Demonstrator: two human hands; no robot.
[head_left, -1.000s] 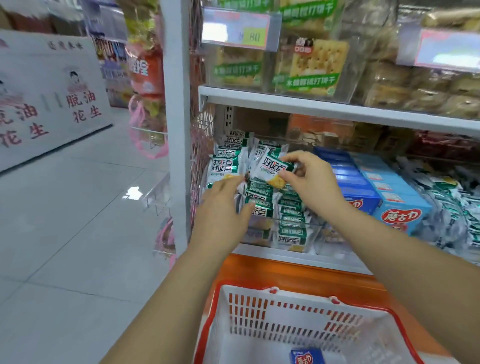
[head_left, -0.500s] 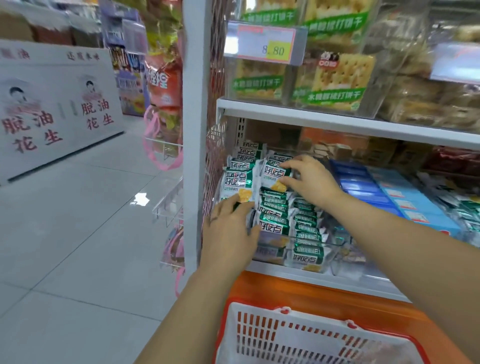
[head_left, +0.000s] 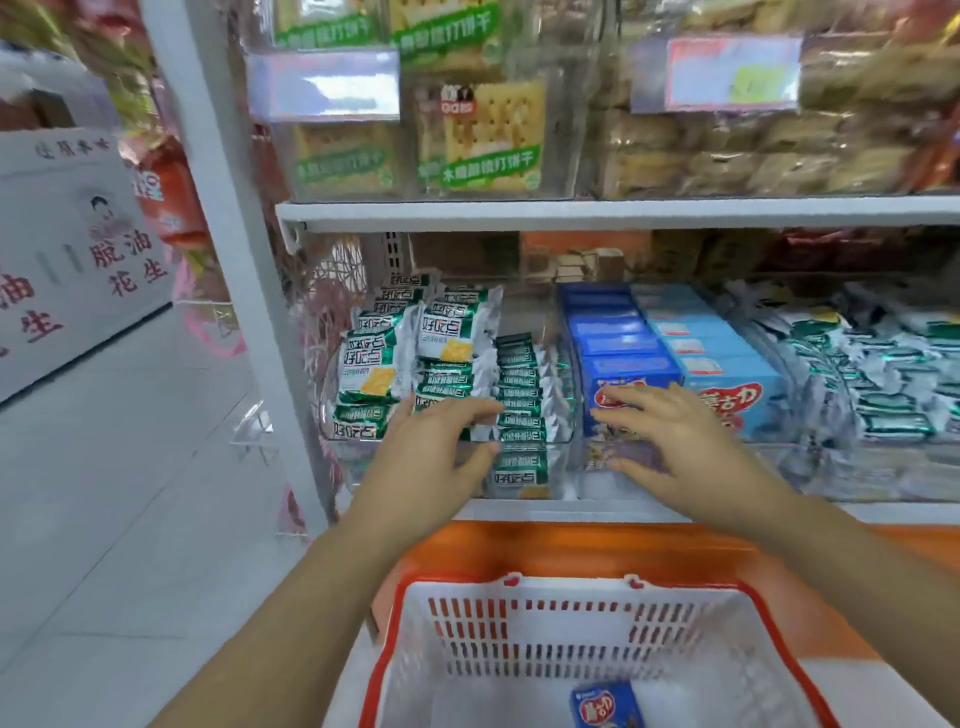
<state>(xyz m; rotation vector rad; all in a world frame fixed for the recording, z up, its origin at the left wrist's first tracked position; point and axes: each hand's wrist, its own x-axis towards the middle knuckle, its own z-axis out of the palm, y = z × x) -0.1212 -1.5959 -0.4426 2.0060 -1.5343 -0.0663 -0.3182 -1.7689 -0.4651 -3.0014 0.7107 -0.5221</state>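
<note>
Right hand (head_left: 675, 441) has released the packet (head_left: 453, 332), now upright at the back of the bin (head_left: 569, 415), and hovers spread, empty, right of the bin; left hand (head_left: 436, 457) still lies flat-fingered on the bin's front rows (head_left: 519, 405), so tidying seems nearly done.

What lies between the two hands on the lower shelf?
A column of green-and-white snack packets stands between the left hand and the right hand, seen in the head view.
</note>
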